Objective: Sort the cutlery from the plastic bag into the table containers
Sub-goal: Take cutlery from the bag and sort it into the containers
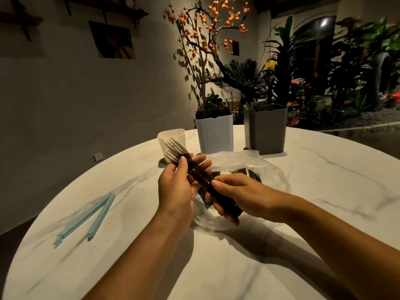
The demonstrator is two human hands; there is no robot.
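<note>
Forks with dark handles (190, 167) get held by both left hand (175, 187) and right hand (236, 193) above the clear plastic bag (255, 167); more cutlery's inside, cream container (172, 139) behind looks unfilled.

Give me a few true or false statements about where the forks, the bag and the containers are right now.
1. Both hands, left and right, hold the dark-handled metal forks. True.
2. Four containers stand on the white marble-patterned round table. False: three, a cream container, a pale blue container and a grey container.
3. The clear plastic bag hangs from a hook. False: it lies on the table.
4. The light blue clip lies left of the hands. True.
</note>
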